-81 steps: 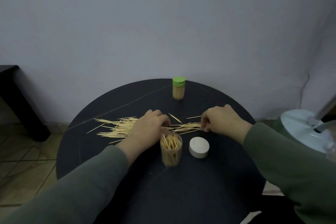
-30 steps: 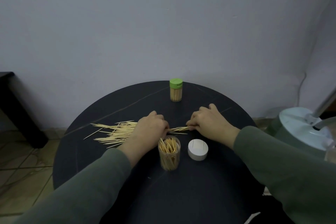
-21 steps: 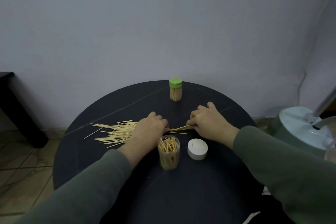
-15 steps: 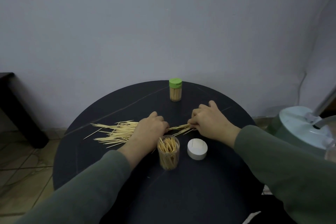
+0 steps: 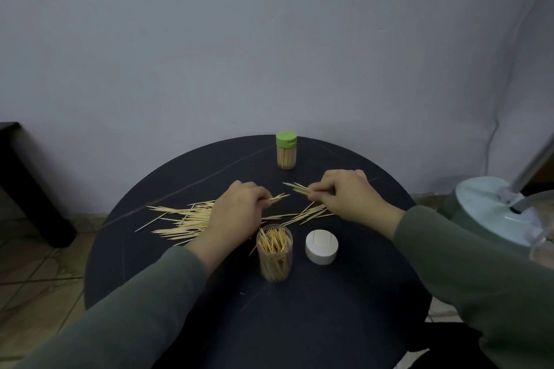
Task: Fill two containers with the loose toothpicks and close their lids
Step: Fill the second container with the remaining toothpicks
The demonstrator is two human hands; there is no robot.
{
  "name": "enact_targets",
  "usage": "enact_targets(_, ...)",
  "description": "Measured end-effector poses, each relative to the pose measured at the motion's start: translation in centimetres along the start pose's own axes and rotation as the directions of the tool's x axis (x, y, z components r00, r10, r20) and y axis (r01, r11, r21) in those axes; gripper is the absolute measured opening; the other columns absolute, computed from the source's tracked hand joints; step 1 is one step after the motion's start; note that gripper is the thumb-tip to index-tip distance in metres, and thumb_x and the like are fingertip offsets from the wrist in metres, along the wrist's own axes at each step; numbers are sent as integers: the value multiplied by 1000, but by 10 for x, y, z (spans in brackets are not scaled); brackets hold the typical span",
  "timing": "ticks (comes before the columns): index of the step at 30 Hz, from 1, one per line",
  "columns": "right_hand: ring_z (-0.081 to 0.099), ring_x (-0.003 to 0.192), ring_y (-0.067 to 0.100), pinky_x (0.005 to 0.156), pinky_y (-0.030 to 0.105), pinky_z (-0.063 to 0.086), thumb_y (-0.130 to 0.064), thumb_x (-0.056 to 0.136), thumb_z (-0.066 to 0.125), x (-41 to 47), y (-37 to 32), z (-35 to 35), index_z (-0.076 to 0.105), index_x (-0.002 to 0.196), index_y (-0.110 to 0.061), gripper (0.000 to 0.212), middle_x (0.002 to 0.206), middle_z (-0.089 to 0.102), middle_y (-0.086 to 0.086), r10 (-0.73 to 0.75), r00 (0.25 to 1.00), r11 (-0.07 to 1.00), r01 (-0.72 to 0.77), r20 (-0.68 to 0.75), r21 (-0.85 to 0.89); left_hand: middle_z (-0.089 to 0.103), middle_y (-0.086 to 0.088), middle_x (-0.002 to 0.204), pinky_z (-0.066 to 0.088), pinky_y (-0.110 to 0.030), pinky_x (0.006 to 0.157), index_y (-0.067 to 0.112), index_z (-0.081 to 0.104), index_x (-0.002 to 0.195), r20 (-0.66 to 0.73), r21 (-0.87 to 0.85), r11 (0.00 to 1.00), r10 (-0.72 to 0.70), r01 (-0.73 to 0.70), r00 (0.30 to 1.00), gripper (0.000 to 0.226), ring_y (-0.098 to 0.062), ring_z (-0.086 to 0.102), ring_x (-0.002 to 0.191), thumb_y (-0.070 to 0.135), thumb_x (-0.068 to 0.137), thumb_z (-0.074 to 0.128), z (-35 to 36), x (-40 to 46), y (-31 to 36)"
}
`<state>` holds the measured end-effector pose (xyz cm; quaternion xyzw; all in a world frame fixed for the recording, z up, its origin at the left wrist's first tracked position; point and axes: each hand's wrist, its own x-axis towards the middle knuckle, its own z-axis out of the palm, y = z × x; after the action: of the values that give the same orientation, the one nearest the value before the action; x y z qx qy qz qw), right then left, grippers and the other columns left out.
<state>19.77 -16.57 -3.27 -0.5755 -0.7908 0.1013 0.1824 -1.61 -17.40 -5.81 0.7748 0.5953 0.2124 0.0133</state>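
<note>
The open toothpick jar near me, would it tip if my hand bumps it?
Probably fairly easily: the open jar stands tall and narrow on the table. It looks like light clear plastic, so toothpicks would likely spill from its uncapped mouth. The left hand works close behind it.

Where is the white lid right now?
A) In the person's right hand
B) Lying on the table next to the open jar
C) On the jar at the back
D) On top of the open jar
B: the white lid lies on the table just to the right of the open jar, which still has no lid.
</note>
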Motion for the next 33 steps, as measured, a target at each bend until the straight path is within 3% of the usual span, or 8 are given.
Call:
enact_targets(3, 54, 90, 6, 92, 37, 45, -34, 90, 64, -1, -6, -2, 72, 109, -28, 22, 83, 58, -18, 77, 997, 957, -77, 14, 279, 61, 12, 103, 48, -31, 87, 29, 67, 109, 8, -141, 985, -97, 97, 995, 18, -8, 51, 98, 28, 95, 56, -5, 1, 2)
enact_targets(6, 58, 81, 3, 68, 16, 44, -24, 89, 66, -4, -16, -5, 71, 112, -20, 24, 82, 63, -15, 98, 994, 860, -105, 40, 499, 62, 11, 97, 50, -31, 82, 28, 68, 105, 51, -297, 934, -192, 198, 980, 15, -8, 55, 93, 25, 94, 58, -8, 0, 5)
enact_targets(13, 63, 84, -12, 65, 4, 45, -17, 89, 65, -14, -37, -8, 72, 100, -24, 14, 87, 70, -19, 116, 992, 606, -118, 59, 787, 65, 8, 94, 41, -18, 64, 26, 67, 102, 47, -632, 736, -275, 242, 960, 14, -4, 57, 86, 22, 96, 56, -28, -7, 10)
enact_targets(16, 62, 83, -14, 67, 3, 42, -16, 90, 63, -19, -48, -11, 71, 95, -27, 14, 89, 69, -20, 109, 993, 518, -96, 46, 850, 67, 13, 96, 40, -14, 68, 27, 68, 102, 9, -787, 587, -295, 188, 955, 15, 3, 58, 92, 22, 96, 56, -43, -13, 16)
enact_targets(20, 61, 80, -13, 74, 12, 39, -21, 91, 60, -28, -61, -10, 69, 94, -30, 13, 85, 69, -23, 99, 994, 451, -95, 56, 887, 64, 19, 70, 40, -13, 59, 20, 70, 103, 47, -919, 360, -301, 160, 952, 16, 9, 53, 58, 18, 96, 55, -55, -26, 26)
enact_targets(24, 61, 88, -7, 86, 20, 41, -21, 91, 60, -37, -66, 2, 69, 94, -30, 13, 83, 71, -22, 83, 989, 391, -144, 121, 909, 70, 16, 80, 42, -22, 69, 22, 70, 105, 147, -939, 259, -293, 226, 945, 18, 9, 60, 72, 22, 95, 55, -50, -43, 35)
enact_targets(29, 61, 75, -18, 59, -1, 42, -12, 92, 57, -48, -66, 17, 68, 100, -20, 16, 78, 72, -21, 46, 986, 350, -165, 160, 922, 74, -1, 97, 53, -28, 75, 16, 69, 105, 239, -948, 140, -284, 287, 929, 19, -11, 69, 90, 17, 96, 53, -36, -60, 33)
enact_targets(33, 65, 86, -11, 67, 0, 44, -8, 91, 59, -53, -67, 24, 70, 102, -16, 18, 86, 74, -15, 37, 987, 351, -160, 157, 923, 75, -1, 95, 52, -19, 68, 16, 70, 104, 243, -947, 139, -283, 290, 928, 19, -8, 69, 87, 17, 94, 54, -29, -69, 29)
